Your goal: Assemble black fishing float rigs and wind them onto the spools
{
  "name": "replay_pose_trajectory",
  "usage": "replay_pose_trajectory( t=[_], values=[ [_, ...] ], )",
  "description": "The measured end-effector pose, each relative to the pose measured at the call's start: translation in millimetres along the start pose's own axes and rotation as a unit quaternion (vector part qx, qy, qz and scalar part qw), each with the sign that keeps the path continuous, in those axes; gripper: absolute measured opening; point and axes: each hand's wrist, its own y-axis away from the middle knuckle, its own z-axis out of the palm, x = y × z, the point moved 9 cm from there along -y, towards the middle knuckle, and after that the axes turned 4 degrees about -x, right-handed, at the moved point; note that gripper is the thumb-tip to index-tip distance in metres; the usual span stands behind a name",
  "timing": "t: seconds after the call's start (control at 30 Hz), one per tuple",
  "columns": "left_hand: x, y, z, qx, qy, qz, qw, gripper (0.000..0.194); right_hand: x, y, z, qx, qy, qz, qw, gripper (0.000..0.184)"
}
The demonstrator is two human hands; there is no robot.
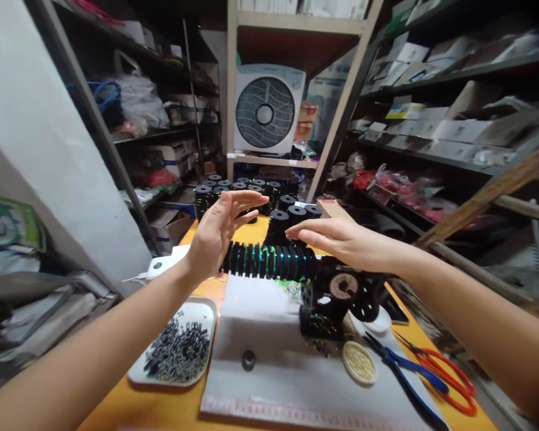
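Note:
A stack of black discs (269, 261) with shiny green and blue strands between them lies sideways over the table, its right end at a black stand (336, 293). At the stack's left end is my left hand (218, 230), fingers stretched and apart; whether the palm touches the end is hidden. My right hand (330, 234) is flat above the right end and the stand, its fingers extended and holding nothing. Several upright black spools (278, 218) stand just behind both hands. Below the stack, a small dark round piece (248, 360) lies on a white board (269, 383).
A white tray (212, 335) of small dark pieces stands left on the yellow table (117, 407). Right are a dish of pale bits (359, 363), blue-handled pliers (404, 362) and red-handled scissors (453, 377). A box fan (265, 111) faces me from behind; loaded shelves flank both sides.

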Motion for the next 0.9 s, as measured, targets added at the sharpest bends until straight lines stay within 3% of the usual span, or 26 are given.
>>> replay_pose_trajectory(
  t=[0.1,0.33,0.47,0.63,0.77,0.9],
  values=[
    [-2.9,3.3,-10.9,0.034,0.078,-0.015,0.996,0.048,-22.0,-23.3,7.4,0.011,0.015,-0.031,0.999,0.046],
    [-1.4,5.1,-20.4,0.067,0.026,-0.038,0.997,0.056,-69.3,-74.6,53.1,-0.062,0.011,-0.115,0.991,0.041],
    [-2.7,5.1,-25.3,0.077,0.046,-0.018,0.996,0.048,-68.2,-79.1,57.2,-0.047,0.018,-0.114,0.992,0.042],
    [-14.3,15.2,-44.9,0.103,-0.028,-0.036,0.994,0.029,-65.9,-78.3,56.3,-0.038,0.018,-0.110,0.993,0.044],
    [-28.9,38.6,-63.2,0.110,-0.100,-0.110,0.983,0.033,-68.3,-78.7,56.1,-0.024,0.013,-0.115,0.993,0.043],
    [-41.8,56.1,-64.4,0.058,-0.132,-0.199,0.969,0.050,-69.2,-77.0,55.2,-0.018,0.003,-0.119,0.993,0.042]
  ],
)
